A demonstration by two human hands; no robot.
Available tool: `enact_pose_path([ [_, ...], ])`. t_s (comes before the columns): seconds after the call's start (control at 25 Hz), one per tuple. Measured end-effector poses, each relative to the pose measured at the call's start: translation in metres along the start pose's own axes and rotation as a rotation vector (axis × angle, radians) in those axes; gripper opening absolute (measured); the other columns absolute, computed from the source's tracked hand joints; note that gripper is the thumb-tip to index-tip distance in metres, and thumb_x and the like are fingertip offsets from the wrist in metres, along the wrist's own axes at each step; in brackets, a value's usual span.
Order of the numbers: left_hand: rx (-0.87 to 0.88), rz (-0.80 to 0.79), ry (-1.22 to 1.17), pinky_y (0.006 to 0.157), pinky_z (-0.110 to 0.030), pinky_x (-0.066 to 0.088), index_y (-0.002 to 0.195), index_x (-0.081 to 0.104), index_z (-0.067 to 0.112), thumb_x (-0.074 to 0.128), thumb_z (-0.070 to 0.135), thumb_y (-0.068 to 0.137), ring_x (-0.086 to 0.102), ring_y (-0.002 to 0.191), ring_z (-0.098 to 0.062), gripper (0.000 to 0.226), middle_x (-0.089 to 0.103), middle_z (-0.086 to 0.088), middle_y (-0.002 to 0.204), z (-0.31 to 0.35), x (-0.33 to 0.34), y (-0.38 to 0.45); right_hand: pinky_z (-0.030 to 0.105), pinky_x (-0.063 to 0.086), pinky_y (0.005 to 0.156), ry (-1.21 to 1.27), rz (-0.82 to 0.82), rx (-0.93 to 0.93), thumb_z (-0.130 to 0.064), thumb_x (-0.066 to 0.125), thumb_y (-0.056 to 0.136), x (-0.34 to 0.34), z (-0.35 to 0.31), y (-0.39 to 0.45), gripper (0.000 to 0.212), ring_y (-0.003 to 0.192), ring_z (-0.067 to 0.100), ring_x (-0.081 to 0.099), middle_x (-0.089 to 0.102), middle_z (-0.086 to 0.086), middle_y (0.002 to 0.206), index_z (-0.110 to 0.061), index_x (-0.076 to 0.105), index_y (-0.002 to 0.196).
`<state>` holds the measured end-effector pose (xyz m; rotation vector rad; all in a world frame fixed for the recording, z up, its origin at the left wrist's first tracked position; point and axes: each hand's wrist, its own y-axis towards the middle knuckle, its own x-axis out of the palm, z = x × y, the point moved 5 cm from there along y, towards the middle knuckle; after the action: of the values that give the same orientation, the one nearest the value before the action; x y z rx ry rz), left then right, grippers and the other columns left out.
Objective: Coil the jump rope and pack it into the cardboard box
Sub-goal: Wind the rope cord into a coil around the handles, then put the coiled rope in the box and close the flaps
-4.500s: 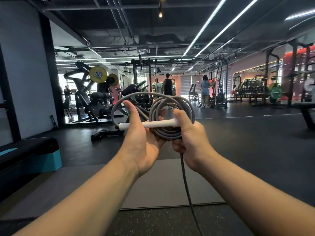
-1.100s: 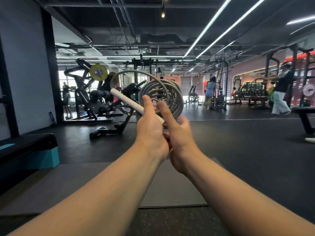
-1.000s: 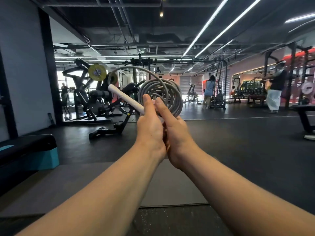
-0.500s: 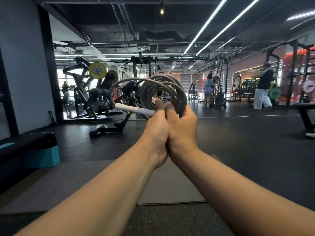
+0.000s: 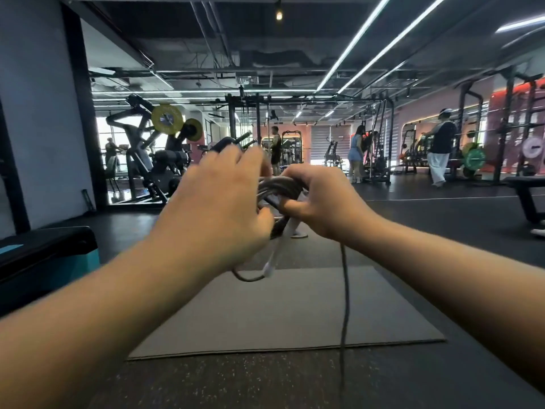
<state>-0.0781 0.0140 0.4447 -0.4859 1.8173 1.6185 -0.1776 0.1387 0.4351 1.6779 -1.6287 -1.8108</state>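
The grey jump rope coil (image 5: 280, 185) is bunched in front of me at chest height. My right hand (image 5: 320, 202) is clenched around the top of the coil. My left hand (image 5: 224, 199) is blurred, fingers spread, covering the coil's left side; whether it grips the rope is unclear. A white handle (image 5: 272, 258) hangs down below the hands with a short loop of rope beside it. One loose strand (image 5: 345, 305) drops from under my right hand toward the floor. No cardboard box is in view.
A grey mat (image 5: 280, 314) lies on the dark gym floor below my hands. A black and teal bench (image 5: 44, 261) stands at the left. Weight machines (image 5: 153, 154) and racks fill the background, with several people standing among them.
The coil has dropped from upright to a flatter bunch under my right hand. The white handle swung from pointing left to hanging down. My left hand opened and moved over the coil.
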Motion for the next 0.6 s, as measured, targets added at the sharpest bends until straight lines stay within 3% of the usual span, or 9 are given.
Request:
enact_pose_path([
  [0.04, 0.038, -0.070, 0.062, 0.094, -0.044, 0.047, 0.131, 0.043, 0.028, 0.069, 0.039, 0.079, 0.051, 0.108, -0.023, 0.059, 0.055, 0.000, 0.116, 0.003, 0.001, 0.011, 0.028, 0.043, 0.066, -0.060, -0.047, -0.035, -0.015, 0.080, 0.080, 0.000, -0.005, 0.003, 0.020, 0.071, 0.012, 0.056, 0.069, -0.003, 0.083, -0.014, 0.073, 0.099],
  [0.12, 0.020, -0.278, 0.023, 0.099, -0.046, 0.047, 0.148, 0.023, 0.025, 0.080, 0.037, 0.074, 0.051, 0.117, -0.029, 0.094, 0.052, -0.007, 0.131, 0.008, 0.011, 0.033, 0.026, 0.043, 0.063, -0.168, -0.139, -0.083, -0.017, 0.078, 0.082, 0.000, -0.017, 0.006, 0.035, 0.068, 0.013, 0.055, 0.068, -0.001, 0.087, -0.011, 0.067, 0.114],
  [0.2, -0.015, -0.453, -0.129, 0.096, -0.045, 0.051, 0.151, 0.016, 0.025, 0.090, 0.034, 0.068, 0.059, 0.108, -0.030, 0.111, 0.059, -0.009, 0.128, 0.007, 0.026, 0.050, 0.024, 0.047, 0.065, -0.239, -0.238, -0.079, -0.020, 0.078, 0.082, -0.002, -0.022, 0.007, 0.053, 0.070, 0.015, 0.057, 0.063, -0.004, 0.089, -0.010, 0.053, 0.128],
  [0.28, -0.023, -0.550, -0.212, 0.097, -0.044, 0.051, 0.151, 0.013, 0.025, 0.093, 0.036, 0.063, 0.061, 0.109, -0.028, 0.120, 0.061, -0.006, 0.126, 0.002, 0.033, 0.055, 0.033, 0.054, 0.071, -0.224, -0.301, -0.078, -0.021, 0.081, 0.079, -0.006, -0.020, 0.005, 0.061, 0.077, 0.020, 0.062, 0.067, -0.003, 0.090, -0.013, 0.047, 0.129],
  [0.4, -0.035, -0.653, -0.441, 0.088, -0.030, 0.054, 0.143, 0.025, 0.019, 0.091, 0.030, 0.069, 0.064, 0.102, -0.020, 0.100, 0.063, 0.001, 0.111, -0.002, 0.045, 0.046, 0.034, 0.052, 0.070, -0.125, -0.368, -0.101, -0.020, 0.082, 0.078, -0.013, -0.012, -0.002, 0.052, 0.074, 0.012, 0.062, 0.066, -0.008, 0.082, -0.018, 0.049, 0.119],
  [0.48, -0.070, -0.739, -0.713, 0.089, -0.026, 0.056, 0.144, 0.030, 0.019, 0.086, 0.019, 0.076, 0.067, 0.099, -0.013, 0.088, 0.066, 0.001, 0.112, -0.003, 0.055, 0.036, 0.034, 0.053, 0.075, -0.098, -0.419, -0.097, -0.022, 0.082, 0.079, -0.017, -0.008, -0.008, 0.049, 0.081, 0.013, 0.065, 0.070, -0.006, 0.090, -0.022, 0.048, 0.114],
  [0.52, -0.094, -0.774, -0.825, 0.090, -0.028, 0.056, 0.145, 0.033, 0.021, 0.083, 0.017, 0.080, 0.068, 0.093, -0.011, 0.082, 0.068, 0.000, 0.112, -0.005, 0.059, 0.031, 0.032, 0.053, 0.077, -0.081, -0.441, -0.095, -0.024, 0.083, 0.079, -0.019, -0.006, -0.011, 0.051, 0.085, 0.013, 0.066, 0.070, -0.005, 0.098, -0.025, 0.045, 0.113],
  [0.6, -0.106, -0.788, -0.965, 0.074, -0.027, 0.056, 0.139, 0.046, 0.021, 0.074, 0.022, 0.088, 0.064, 0.070, -0.011, 0.058, 0.067, -0.001, 0.090, -0.007, 0.065, 0.023, 0.022, 0.052, 0.068, -0.011, -0.452, -0.094, -0.028, 0.085, 0.078, -0.024, -0.005, -0.014, 0.056, 0.079, 0.000, 0.063, 0.062, -0.002, 0.106, -0.026, 0.041, 0.113],
])
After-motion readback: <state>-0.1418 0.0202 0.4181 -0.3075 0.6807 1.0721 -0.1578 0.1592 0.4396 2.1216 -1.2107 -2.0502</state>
